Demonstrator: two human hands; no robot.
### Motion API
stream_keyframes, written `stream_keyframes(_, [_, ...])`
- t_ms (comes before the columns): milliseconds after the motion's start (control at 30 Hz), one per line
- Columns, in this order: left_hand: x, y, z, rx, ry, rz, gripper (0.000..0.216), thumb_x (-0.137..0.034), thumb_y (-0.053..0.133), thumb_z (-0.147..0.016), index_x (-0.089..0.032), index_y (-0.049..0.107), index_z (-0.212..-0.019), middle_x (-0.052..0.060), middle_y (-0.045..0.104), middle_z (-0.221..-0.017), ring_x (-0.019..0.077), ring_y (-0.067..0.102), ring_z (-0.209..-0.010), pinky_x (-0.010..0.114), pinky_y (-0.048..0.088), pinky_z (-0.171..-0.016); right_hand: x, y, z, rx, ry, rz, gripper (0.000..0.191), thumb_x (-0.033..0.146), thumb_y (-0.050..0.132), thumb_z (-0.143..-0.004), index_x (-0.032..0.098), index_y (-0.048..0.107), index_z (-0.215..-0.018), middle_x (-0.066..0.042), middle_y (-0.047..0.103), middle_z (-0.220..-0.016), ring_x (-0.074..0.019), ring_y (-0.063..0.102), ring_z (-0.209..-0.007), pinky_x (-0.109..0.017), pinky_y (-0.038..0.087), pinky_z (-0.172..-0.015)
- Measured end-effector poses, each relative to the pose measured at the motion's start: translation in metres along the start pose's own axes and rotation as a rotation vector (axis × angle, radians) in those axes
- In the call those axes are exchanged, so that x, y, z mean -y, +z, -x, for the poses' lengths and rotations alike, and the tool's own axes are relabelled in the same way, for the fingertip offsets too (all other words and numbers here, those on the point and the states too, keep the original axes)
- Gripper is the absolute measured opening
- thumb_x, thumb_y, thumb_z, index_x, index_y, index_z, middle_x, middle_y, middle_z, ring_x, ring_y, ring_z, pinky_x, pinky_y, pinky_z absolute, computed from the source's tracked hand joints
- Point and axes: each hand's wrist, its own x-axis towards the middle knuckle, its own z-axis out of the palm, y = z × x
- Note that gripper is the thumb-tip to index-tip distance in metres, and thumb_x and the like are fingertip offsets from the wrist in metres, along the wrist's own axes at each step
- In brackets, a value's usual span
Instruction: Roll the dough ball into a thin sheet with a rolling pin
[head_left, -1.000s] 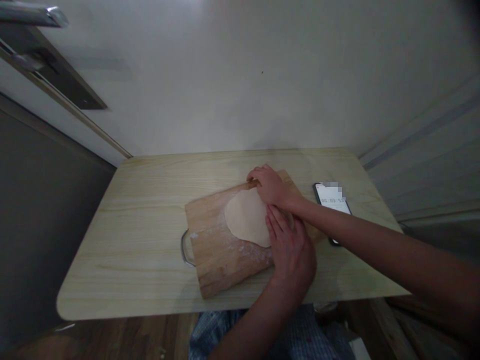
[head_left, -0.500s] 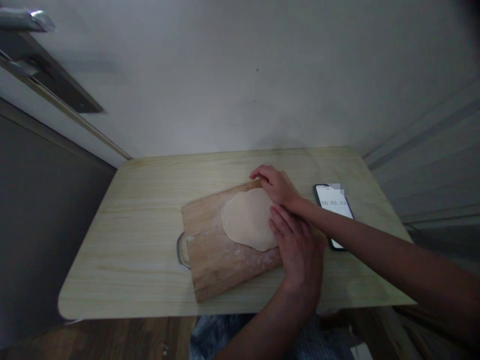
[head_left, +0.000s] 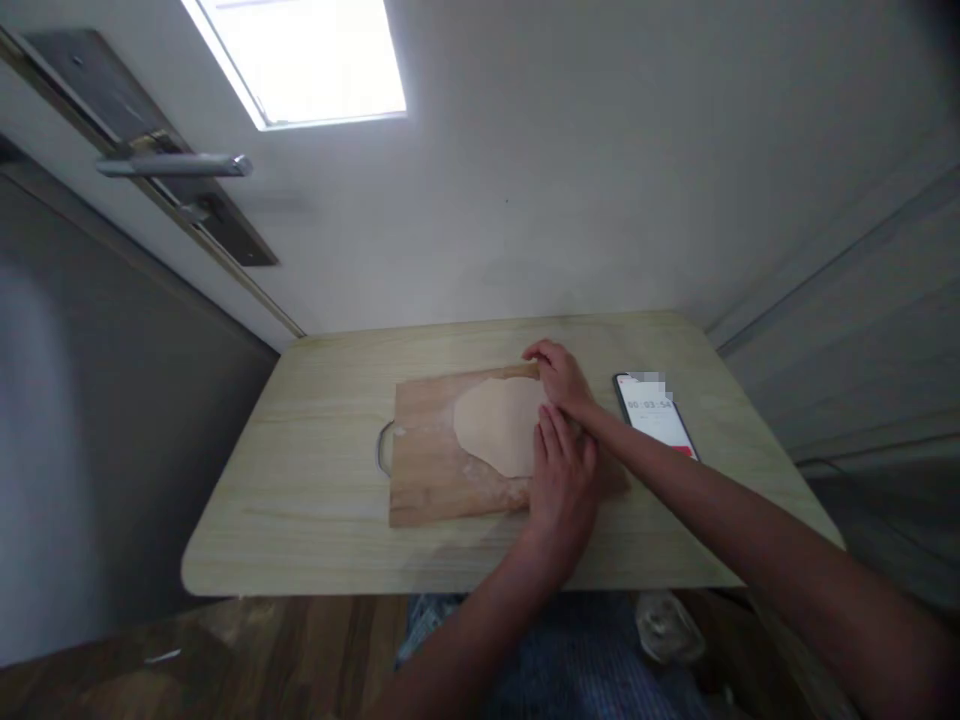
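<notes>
A flat, roughly round sheet of dough lies on a wooden cutting board dusted with flour. My left hand rests over the right part of the dough, fingers stretched out flat and their tips near its right edge. Just beyond it, my right hand is curled at the board's far right edge, fingers bent over that edge. My right wrist is close to the left fingertips. Both hands and the right forearm cover much of the board's right end.
Right of the board, a phone showing a running timer lies on the pale wooden table. A metal loop handle sticks out from the board's left end. Behind the table stands a white door with a lever handle.
The board with the dough has turned slightly clockwise and sits straighter on the table. Both hands stay at its right end. The camera has tilted up, bringing a bright door window into view.
</notes>
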Motion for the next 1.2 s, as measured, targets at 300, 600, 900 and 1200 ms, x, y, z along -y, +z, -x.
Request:
stream_keyframes(300, [0.071, -0.026, 0.015, 0.142, 0.428, 0.012, 0.048, -0.014, 0.034, -0.083, -0.017, 0.025, -0.130, 0.012, 0.022, -0.139, 0.0200, 0.010, -0.129, 0.036, 0.020, -0.102, 0.015, -0.013, 0.035, -0.157, 0.144, 0.286, 0.033, 0.007, 0.029, -0.072, 0.015, 0.060, -0.079, -0.010, 0.060, -0.085, -0.0205, 0.048, -0.084, -0.031, 0.035, -0.075])
stream_keyframes(600, [0.140, -0.048, 0.000, 0.328, 0.368, 0.050, 0.056, -0.037, 0.035, -0.085, -0.015, 0.017, -0.132, 0.014, 0.007, -0.142, 0.0185, 0.002, -0.130, 0.037, 0.013, -0.103, 0.028, -0.035, 0.049, 0.198, -0.223, 0.700, 0.038, 0.014, 0.033, -0.078, 0.014, 0.049, -0.113, -0.010, 0.054, -0.112, -0.0212, 0.047, -0.100, -0.045, 0.012, -0.098])
stream_keyframes(900, [0.167, -0.039, -0.025, 0.336, -0.053, 0.069, 0.056, -0.045, 0.017, -0.087, -0.010, 0.020, -0.132, 0.017, 0.016, -0.140, 0.0250, 0.011, -0.129, 0.040, 0.015, -0.101, 0.019, -0.025, 0.012, 0.415, -0.288, 0.644, 0.048, 0.025, 0.029, -0.083, 0.012, 0.031, -0.130, -0.014, 0.030, -0.136, -0.0242, 0.025, -0.124, -0.043, 0.022, -0.098])
stream_keyframes(1200, [0.147, -0.029, -0.054, 0.307, -0.329, 0.095, 0.064, -0.051, 0.016, -0.085, -0.009, 0.018, -0.133, 0.021, 0.016, -0.139, 0.0347, 0.012, -0.127, 0.048, 0.017, -0.098, 0.012, -0.016, 0.012, 0.423, 0.126, 0.585, 0.058, 0.047, 0.012, -0.086, 0.016, 0.023, -0.133, -0.019, 0.022, -0.138, -0.0321, 0.019, -0.126, -0.054, 0.021, -0.094])
